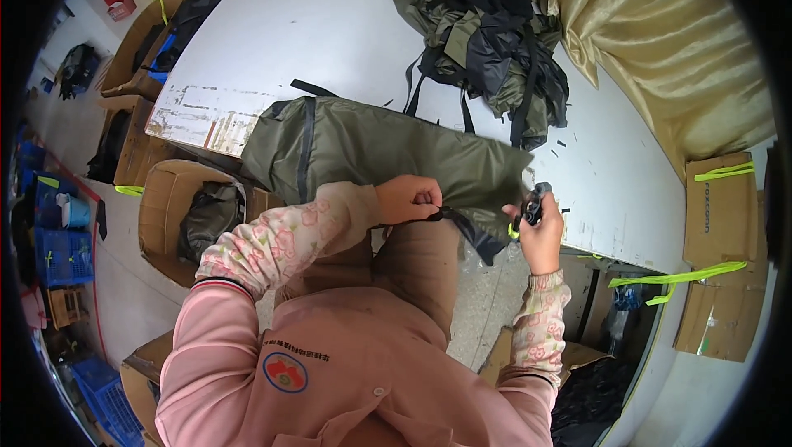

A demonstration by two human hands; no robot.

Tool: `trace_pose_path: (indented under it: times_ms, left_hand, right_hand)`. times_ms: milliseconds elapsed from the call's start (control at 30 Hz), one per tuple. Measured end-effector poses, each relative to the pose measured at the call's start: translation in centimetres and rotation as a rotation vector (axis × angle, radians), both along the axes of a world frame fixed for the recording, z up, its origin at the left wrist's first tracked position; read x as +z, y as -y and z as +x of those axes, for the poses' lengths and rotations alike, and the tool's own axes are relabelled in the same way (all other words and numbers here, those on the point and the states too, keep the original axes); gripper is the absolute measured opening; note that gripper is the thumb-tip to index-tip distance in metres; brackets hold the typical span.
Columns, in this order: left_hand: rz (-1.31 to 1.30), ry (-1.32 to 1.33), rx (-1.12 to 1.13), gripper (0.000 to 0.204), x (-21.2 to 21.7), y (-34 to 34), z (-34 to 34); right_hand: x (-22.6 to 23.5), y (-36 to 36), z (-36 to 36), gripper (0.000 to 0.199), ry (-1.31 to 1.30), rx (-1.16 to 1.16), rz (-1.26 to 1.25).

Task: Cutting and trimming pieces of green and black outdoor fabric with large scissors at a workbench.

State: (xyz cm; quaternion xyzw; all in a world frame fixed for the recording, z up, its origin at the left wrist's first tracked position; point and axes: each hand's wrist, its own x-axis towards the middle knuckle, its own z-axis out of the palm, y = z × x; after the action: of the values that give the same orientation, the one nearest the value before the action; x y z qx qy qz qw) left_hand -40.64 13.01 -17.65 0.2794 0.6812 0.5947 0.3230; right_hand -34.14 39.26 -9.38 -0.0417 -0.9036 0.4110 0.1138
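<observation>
An olive-green fabric bag [388,146] with black trim lies along the table's near edge and hangs over my lap. My left hand [410,199] is closed in a pinch on a black strap [441,213] at the bag's near edge. In my right hand [542,231], beside the bag's right end, are black-handled scissors [535,204]; their blades are blurred or hidden. A bit of yellow-green [513,230] shows by the fingers. A dark corner of the bag [485,241] droops between my hands.
A heap of olive and black bags [487,43] lies at the back of the white table [313,18]. Small black scraps are scattered near its right side. Cardboard boxes [177,220] with dark fabric stand left. Gold curtain [660,43] hangs behind; yellow-green straps [676,278] hang right.
</observation>
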Motion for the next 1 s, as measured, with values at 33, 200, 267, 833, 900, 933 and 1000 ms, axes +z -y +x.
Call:
trace_pose_path:
  times_ms: [33, 200, 267, 833, 900, 933, 1000]
  left_hand:
    - [0.087, 0.029, -0.022, 0.002, -0.1, 0.1, -0.2]
    - [0.2, 0.184, -0.074, 0.007, 0.9, 0.5, -0.9]
    - [0.263, 0.289, -0.063, 0.01, 1.3, 0.7, -0.7]
    - [0.223, 0.153, -0.069, 0.019, 1.7, 1.5, 0.0]
    - [0.209, 0.172, -0.068, 0.019, 1.8, 1.5, 0.1]
    - [0.221, 0.164, -0.065, 0.019, 1.7, 1.4, 0.1]
    - [0.233, 0.157, -0.062, 0.019, 1.8, 1.4, 0.2]
  right_hand:
    - [0.8, 0.5, 0.4, 0.027, -0.004, 0.108, 0.068]
    - [0.1, 4.4, 0.3, 0.026, 0.185, 0.368, -0.222]
    - [-1.1, 4.6, -0.1, 0.025, 0.222, 0.364, -0.21]
    - [5.1, 2.8, 0.4, 0.06, 0.111, 0.518, 0.82]
    - [5.2, 3.0, 0.3, 0.06, 0.123, 0.521, 0.825]
    - [5.3, 3.1, 0.3, 0.06, 0.136, 0.522, 0.831]
    - [5.1, 3.0, 0.3, 0.06, 0.121, 0.522, 0.826]
